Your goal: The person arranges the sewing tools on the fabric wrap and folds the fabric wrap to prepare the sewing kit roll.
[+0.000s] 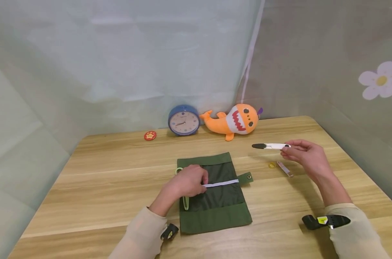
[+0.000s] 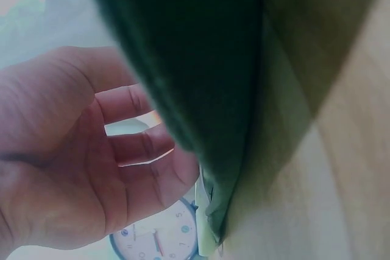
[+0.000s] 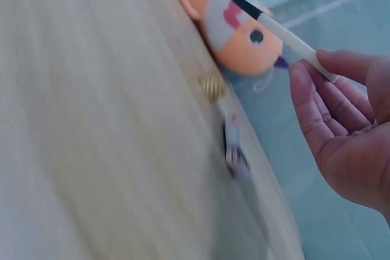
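Note:
A dark green fabric pouch point(image 1: 215, 217) lies unfolded on the table, a white elastic band point(image 1: 223, 183) running across its middle. My left hand point(image 1: 187, 180) is over the pouch's left part, thumb and fingertips pinching the band. Partly hidden under that hand is a pale green item point(image 1: 186, 203) with a loop at its top end. Held up over the table at the right, white thread snips point(image 1: 275, 146) with a black tip point left. My right hand point(image 1: 307, 158) pinches their rear end between thumb and fingers, also seen in the right wrist view.
Below the right hand, a small gold ring point(image 1: 272, 165) and nail clippers point(image 1: 285, 169) lie on the table. Along the back stand a blue alarm clock point(image 1: 184, 122) and an orange plush shark point(image 1: 229, 122). A round red badge point(image 1: 150, 135) is left of the clock.

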A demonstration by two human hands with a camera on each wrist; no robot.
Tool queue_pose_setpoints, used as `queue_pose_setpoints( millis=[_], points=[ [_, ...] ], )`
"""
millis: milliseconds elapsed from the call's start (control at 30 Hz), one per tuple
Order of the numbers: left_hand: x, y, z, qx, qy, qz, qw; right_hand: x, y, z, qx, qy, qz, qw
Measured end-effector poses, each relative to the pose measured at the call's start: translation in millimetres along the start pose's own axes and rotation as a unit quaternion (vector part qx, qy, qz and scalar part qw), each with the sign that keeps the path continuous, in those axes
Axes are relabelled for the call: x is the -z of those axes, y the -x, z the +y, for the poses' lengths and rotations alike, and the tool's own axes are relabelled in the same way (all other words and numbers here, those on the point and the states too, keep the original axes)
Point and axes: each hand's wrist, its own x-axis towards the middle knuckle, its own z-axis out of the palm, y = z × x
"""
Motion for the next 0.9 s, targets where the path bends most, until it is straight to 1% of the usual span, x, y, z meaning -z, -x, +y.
queue_pose_setpoints(
  millis=[167,233,433,533,667,900],
  points=[
    [0.7,0.3,0.5,0.003,0.003,-0.002,1.0,-24,-6.6,-10,0.008,-0.037,-0.009,0.9993],
    [1.1,0.8,0.7,0.004,0.005,-0.003,1.0,-34,-9.8,-13,0.004,-0.043,-0.014,0.999],
    [1.9,1.7,0.8,0.006,0.007,-0.005,0.9999,-66,-18.9,-18,-0.019,-0.019,-0.034,0.9991],
    [1.8,1.5,0.4,0.003,0.007,-0.004,1.0,-79,-22.2,-17,-0.028,-0.019,-0.048,0.9983],
    [1.7,1.2,-0.1,0.004,0.007,-0.003,1.0,-92,-25.6,-15,-0.033,-0.029,-0.063,0.997],
    [1.8,2.0,-1.5,0.011,0.014,-0.005,0.9998,-112,-29.9,-12,-0.042,-0.008,-0.08,0.9959]
  ],
)
